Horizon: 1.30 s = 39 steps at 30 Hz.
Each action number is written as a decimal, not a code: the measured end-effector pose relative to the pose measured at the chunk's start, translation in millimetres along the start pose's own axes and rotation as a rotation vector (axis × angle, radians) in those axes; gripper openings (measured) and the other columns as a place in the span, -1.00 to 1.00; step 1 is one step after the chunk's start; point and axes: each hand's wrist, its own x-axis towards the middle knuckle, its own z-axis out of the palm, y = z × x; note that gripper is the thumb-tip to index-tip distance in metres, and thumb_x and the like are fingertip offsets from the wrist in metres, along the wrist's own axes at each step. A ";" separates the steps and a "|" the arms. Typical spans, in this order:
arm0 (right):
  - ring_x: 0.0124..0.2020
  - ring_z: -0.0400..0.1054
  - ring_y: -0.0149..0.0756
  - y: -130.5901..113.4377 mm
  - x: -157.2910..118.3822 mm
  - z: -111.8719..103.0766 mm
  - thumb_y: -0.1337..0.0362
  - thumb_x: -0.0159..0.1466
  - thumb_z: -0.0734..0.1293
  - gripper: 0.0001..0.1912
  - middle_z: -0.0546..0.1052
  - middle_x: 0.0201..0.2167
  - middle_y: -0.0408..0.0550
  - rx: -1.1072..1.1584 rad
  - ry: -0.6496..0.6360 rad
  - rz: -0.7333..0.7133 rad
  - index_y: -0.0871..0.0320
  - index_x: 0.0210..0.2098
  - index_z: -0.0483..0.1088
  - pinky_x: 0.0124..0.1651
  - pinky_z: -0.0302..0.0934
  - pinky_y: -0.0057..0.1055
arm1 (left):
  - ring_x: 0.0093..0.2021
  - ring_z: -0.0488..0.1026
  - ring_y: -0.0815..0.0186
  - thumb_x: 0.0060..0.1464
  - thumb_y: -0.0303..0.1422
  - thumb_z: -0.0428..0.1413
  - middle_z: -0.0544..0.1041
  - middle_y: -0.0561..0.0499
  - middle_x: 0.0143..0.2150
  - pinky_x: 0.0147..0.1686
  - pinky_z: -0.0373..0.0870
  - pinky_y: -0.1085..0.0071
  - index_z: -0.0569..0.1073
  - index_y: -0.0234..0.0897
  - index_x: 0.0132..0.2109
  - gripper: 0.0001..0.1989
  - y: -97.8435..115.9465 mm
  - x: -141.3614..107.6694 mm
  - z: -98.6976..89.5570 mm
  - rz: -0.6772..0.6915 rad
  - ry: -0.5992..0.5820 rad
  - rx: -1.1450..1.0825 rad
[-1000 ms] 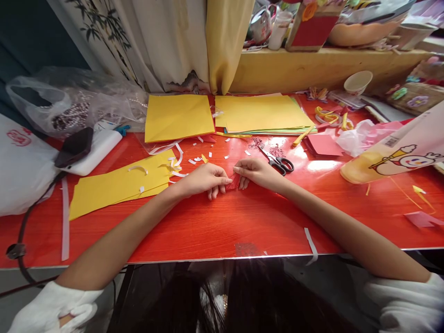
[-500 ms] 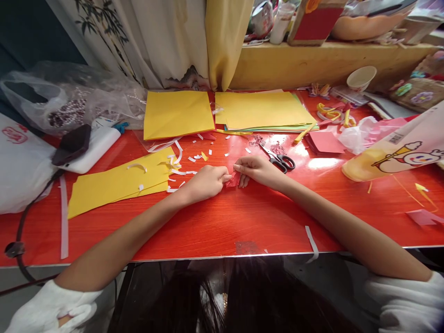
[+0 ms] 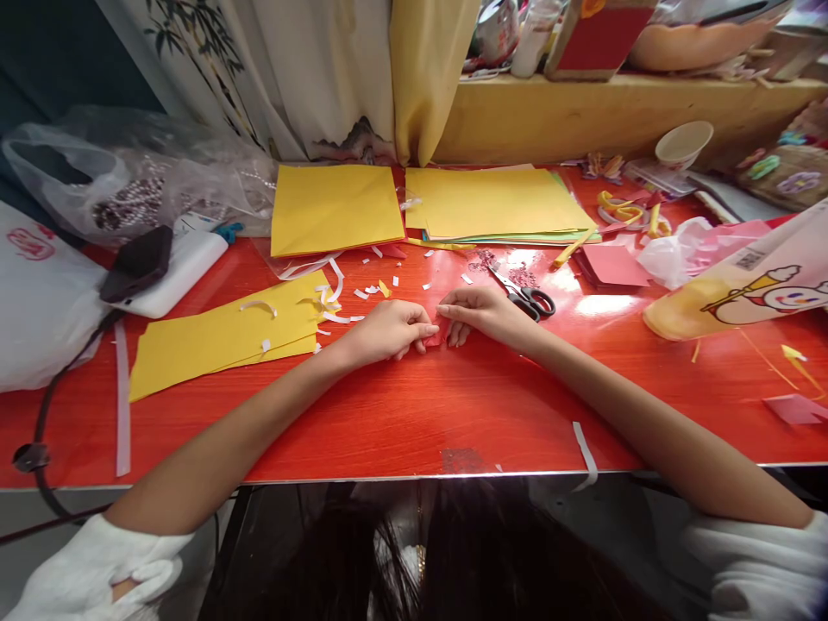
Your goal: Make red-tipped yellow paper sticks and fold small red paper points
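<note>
Between my hands is a small piece of pinkish-red paper [image 3: 434,337], partly covered by my fingers and hard to tell from the red table. My left hand [image 3: 393,329] is closed, with thumb and fingers pinching the paper's left side. Curled in from the other side, my right hand [image 3: 477,314] has its thumb and fingertips at the paper's right edge. Just behind the right hand lie scissors [image 3: 531,300] with black handles. White paper scraps [image 3: 366,291] are scattered beyond the left hand.
Yellow paper strips [image 3: 226,345] lie at left; yellow sheets [image 3: 336,211] and another stack [image 3: 498,203] stand along the back. Pink paper squares [image 3: 611,265] and a drink cup [image 3: 730,289] are at right. A phone [image 3: 138,261] and plastic bags occupy the far left.
The fingers of my left hand have shifted and loosened slightly around the paper, and less of the paper shows. My right hand has stayed nearly in place. The view has tilted a little.
</note>
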 end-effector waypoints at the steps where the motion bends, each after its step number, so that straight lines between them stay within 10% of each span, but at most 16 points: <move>1: -0.60 0.42 -0.38 0.5 0.4 -0.2 0.01 0.12 0.36 -0.62 0.50 -0.61 -0.07 0.052 0.008 0.000 0.24 -0.36 0.31 -0.50 0.34 -0.49 | -0.74 0.19 0.61 0.08 -0.33 0.02 0.43 0.09 -0.53 -0.73 0.12 0.64 0.29 -0.35 -0.47 -0.78 -0.5 0.4 0.7 0.008 0.024 -0.005; 7: -0.51 0.42 -0.44 4.1 0.3 -4.5 0.08 0.16 0.34 -0.69 0.50 -0.49 -0.07 0.339 0.020 -0.019 0.25 -0.37 0.36 -0.45 0.32 -0.54 | -0.75 0.18 0.58 0.08 -0.31 0.05 0.36 0.16 -0.62 -0.75 0.08 0.64 0.32 -0.32 -0.29 -0.86 -10.6 6.8 2.6 0.048 0.145 -0.240; 33: -0.53 0.42 -0.44 3.1 -2.3 3.7 0.26 0.13 0.39 -0.43 0.54 -0.48 -0.10 0.136 -0.076 -0.037 0.24 0.11 0.27 -0.41 0.36 -0.48 | -0.66 0.23 0.55 0.05 -0.21 0.07 0.32 0.12 -0.62 -0.64 0.18 0.62 0.40 -0.36 -0.36 -0.74 -5.7 5.8 -4.8 0.092 0.163 -0.205; 39: -0.41 0.49 -0.32 -6.4 -6.5 4.7 0.16 0.15 0.37 -0.67 0.57 -0.42 0.04 0.153 -0.150 0.131 0.32 -0.23 0.45 -0.30 0.41 -0.41 | -0.65 0.22 0.55 0.05 -0.20 0.07 0.31 0.14 -0.61 -0.62 0.19 0.61 0.37 -0.35 -0.33 -0.75 -9.8 5.9 2.2 0.163 0.236 -0.282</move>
